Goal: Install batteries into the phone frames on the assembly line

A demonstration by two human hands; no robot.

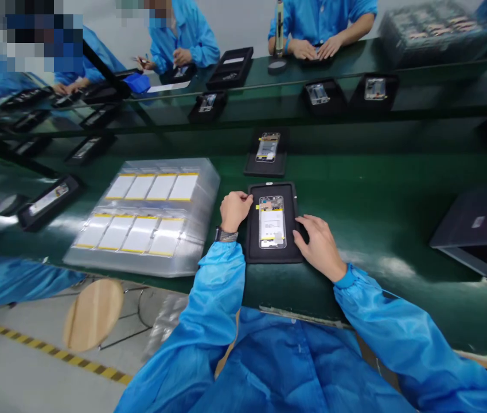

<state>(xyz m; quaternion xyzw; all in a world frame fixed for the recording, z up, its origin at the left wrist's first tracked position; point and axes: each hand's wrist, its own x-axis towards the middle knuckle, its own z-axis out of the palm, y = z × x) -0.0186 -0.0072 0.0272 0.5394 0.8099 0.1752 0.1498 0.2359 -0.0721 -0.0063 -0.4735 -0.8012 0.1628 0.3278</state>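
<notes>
My left hand (235,210) sits at the top left corner of a black rubber tray (274,189), its fingertips curled at the rim near a small yellow tab. My right hand (318,248) rests with spread fingers on the tray's right edge and holds nothing. In the tray lies a phone frame (272,222) with a white, yellow-edged panel inside it. To the left of my left hand stands a plastic-wrapped pack of white, yellow-edged rectangular sheets (144,218). Whether my left fingers pinch anything is hidden.
A second black tray with a phone frame (265,154) stands just beyond on the green workbench (355,178). Several similar trays line a raised shelf (324,94). A dark device (475,229) sits at the right. Co-workers in blue smocks (323,17) work across the bench.
</notes>
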